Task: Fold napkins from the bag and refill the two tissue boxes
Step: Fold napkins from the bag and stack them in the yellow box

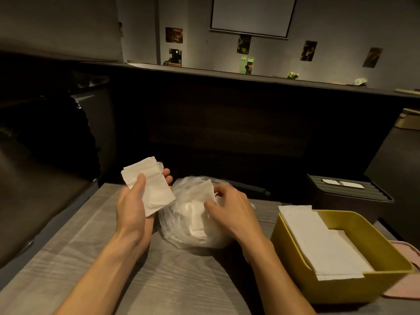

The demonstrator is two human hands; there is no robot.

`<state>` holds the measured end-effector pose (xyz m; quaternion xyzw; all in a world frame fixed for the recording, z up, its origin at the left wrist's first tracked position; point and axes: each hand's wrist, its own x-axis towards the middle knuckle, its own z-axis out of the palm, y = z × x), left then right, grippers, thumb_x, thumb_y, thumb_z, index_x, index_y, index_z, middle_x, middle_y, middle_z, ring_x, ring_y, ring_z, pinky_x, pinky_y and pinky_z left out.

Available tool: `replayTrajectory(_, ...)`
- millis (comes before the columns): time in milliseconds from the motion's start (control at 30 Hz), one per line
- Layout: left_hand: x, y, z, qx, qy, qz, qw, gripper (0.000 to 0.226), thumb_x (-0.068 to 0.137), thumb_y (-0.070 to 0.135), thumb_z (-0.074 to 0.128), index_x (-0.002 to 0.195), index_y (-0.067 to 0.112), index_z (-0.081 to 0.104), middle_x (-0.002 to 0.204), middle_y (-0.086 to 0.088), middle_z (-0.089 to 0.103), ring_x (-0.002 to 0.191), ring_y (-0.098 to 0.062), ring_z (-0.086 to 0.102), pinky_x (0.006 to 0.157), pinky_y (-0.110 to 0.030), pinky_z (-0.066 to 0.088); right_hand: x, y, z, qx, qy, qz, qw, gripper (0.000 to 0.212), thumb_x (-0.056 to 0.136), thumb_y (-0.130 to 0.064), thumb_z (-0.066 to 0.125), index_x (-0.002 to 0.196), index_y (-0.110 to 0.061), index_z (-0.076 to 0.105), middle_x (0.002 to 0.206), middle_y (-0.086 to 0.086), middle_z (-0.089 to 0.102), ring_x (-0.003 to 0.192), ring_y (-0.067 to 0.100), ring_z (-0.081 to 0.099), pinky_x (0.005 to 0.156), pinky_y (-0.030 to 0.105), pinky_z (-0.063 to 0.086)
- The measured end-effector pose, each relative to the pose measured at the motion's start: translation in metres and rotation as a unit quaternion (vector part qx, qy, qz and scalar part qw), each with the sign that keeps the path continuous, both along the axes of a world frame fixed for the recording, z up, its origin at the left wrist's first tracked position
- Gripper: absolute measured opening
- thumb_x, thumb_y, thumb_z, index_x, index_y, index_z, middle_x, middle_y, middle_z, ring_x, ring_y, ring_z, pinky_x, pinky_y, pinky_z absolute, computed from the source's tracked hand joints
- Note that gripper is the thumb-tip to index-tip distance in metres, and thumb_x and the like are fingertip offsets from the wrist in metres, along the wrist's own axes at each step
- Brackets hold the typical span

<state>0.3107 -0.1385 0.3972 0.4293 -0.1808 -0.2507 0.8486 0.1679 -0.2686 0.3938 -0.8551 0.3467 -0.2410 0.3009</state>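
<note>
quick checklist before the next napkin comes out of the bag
1. Left hand grips a stack of napkins: ok.
2. Right hand pinches a napkin at the mouth of the plastic bag: ok.
3. Bag holds more napkins: ok.
4. Yellow box open, folded napkins inside, room left: ok.
5. Dark box needs a refill: cannot tell, lid on.
</note>
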Motion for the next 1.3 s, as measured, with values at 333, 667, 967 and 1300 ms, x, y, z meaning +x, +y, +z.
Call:
replayTrajectory(333, 0.0, -0.001, 0.0, 0.0, -0.003, -0.008, 1.0, 0.038, 0.111, 0.027, 0.038, 0.139, 0.008, 0.056, 0.125, -0.013, 0.073, 0.118, -0.026, 0.07, 0.098, -0.04, 0.058, 0.009, 0.002, 0.002, -0.1, -0.195, 0.032, 0.975, 0.013, 0.1, -0.028, 0.067, 0.111, -0.027, 0.074, 0.109, -0.02, 0.065, 0.107, -0.006, 0.059, 0.088, 0.009, 0.046)
replayTrajectory(667, -0.008, 0.002, 0.003, 0.004, -0.033, -0.021, 0.999, 0.037, 0.111, 0.027, 0.038, 0.138, 0.011, 0.058, 0.127, -0.013, 0.072, 0.12, -0.028, 0.069, 0.104, -0.046, 0.05, 0.001, 0.017, 0.017, -0.103, -0.458, -0.04, 0.882, 0.024, 0.1, -0.028, 0.057, 0.12, -0.021, 0.067, 0.108, -0.009, 0.07, 0.104, 0.013, 0.069, 0.079, 0.026, 0.06)
replayTrajectory(967, -0.035, 0.009, 0.017, 0.065, 0.022, -0.224, 0.972, 0.044, 0.104, 0.04, 0.04, 0.126, 0.019, 0.072, 0.121, -0.011, 0.075, 0.113, -0.025, 0.072, 0.097, -0.045, 0.052, 0.012, 0.034, 0.025, 0.114, -0.398, 0.07, 0.907, 0.012, 0.106, -0.024, 0.06, 0.114, -0.021, 0.068, 0.103, 0.001, 0.073, 0.094, 0.019, 0.073, 0.074, 0.038, 0.064)
replayTrajectory(1300, -0.04, 0.01, 0.006, 0.1, -0.094, -0.298, 0.945, 0.054, 0.085, 0.012, 0.07, 0.136, 0.024, 0.057, 0.122, -0.01, 0.074, 0.112, -0.029, 0.072, 0.088, -0.041, 0.063, 0.016, 0.024, 0.006, 0.098, -0.312, -0.017, 0.945, 0.027, 0.105, -0.045, 0.055, 0.122, -0.029, 0.069, 0.123, -0.013, 0.062, 0.114, 0.009, 0.062, 0.095, 0.047, 0.058)
